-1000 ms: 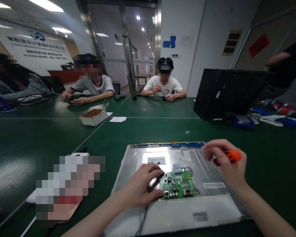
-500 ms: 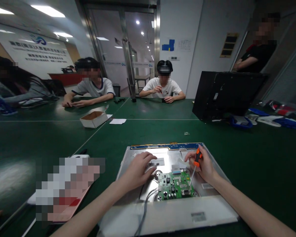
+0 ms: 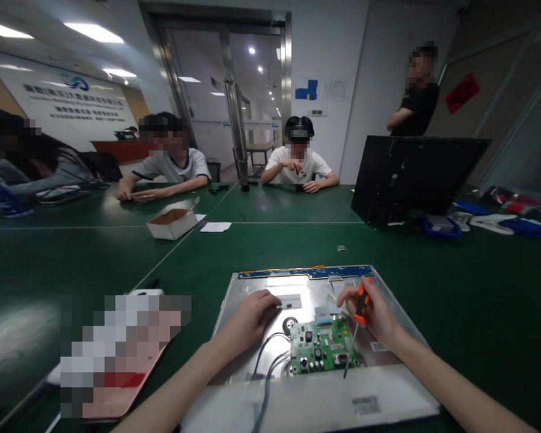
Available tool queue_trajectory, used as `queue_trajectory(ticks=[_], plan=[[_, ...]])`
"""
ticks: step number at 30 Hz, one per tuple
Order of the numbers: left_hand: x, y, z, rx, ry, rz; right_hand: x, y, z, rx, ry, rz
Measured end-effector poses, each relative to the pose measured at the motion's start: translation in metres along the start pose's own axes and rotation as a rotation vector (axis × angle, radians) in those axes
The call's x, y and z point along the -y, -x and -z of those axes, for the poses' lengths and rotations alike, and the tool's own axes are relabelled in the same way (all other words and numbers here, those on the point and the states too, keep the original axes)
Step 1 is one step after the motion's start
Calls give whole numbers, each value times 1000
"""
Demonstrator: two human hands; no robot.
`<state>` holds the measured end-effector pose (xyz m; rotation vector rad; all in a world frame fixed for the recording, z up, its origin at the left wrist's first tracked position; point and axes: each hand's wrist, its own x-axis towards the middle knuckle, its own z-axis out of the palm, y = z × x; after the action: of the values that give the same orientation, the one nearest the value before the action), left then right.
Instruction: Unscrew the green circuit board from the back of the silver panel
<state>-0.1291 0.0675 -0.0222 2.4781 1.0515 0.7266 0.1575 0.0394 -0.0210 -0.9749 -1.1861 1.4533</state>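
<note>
A silver metal monitor back panel (image 3: 388,304) lies flat on the green table in front of me. A small green circuit board (image 3: 322,347) sits on its middle, with grey cables (image 3: 265,361) running off its left side. My left hand (image 3: 247,319) rests on the panel just left of the board, fingers curled, holding nothing that I can see. My right hand (image 3: 374,313) is closed round an orange-handled screwdriver (image 3: 358,319), whose tip points down at the board's right edge.
A black monitor shell (image 3: 410,177) stands at the back right, with blue and white items beside it. An open cardboard box (image 3: 174,221) and a white paper (image 3: 215,227) lie mid-table. A blurred-out flat object (image 3: 117,355) lies at my left. Several people sit or stand around.
My right hand turned the screwdriver from sideways to tip down at the board. My left hand slid off the board's left edge onto the bare panel.
</note>
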Motion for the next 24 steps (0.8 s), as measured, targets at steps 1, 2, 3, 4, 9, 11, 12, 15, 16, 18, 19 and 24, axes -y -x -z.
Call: queue_trajectory(ticks=[1, 2, 3, 4, 9, 11, 12, 15, 16, 18, 19, 24], plan=[[1, 1, 0, -1, 1, -6, 0, 0, 0, 1, 2, 1], [1, 1, 1, -3, 3, -11, 0, 0, -1, 0, 3, 1], [1, 1, 0, -4, 5, -16, 0, 1, -1, 0, 5, 2], [0, 0, 0, -8, 7, -19, 1, 1, -1, -1, 6, 2], [-3, -4, -3, -42, 12, -20, 1, 1, -1, -5, 9, 6], [-4, -6, -3, -42, 14, -13, 1, 1, -1, -6, 7, 6], [-4, -6, -3, -47, 16, -7, 1, 1, 0, -6, 5, 6], [-2, -7, -1, -91, 30, 17, 0, 1, 0, -10, -1, 6], [-1, -6, -1, -113, 37, 25, 0, 1, 0, -12, -2, 6], [1, -5, -1, -147, 51, 37, 1, 0, 0, -13, -3, 4], [2, -4, -1, -157, 58, 41, 1, 0, 0, -13, -3, 2], [1, -2, 0, -130, 80, 53, 2, 0, 0, -10, 4, -2]])
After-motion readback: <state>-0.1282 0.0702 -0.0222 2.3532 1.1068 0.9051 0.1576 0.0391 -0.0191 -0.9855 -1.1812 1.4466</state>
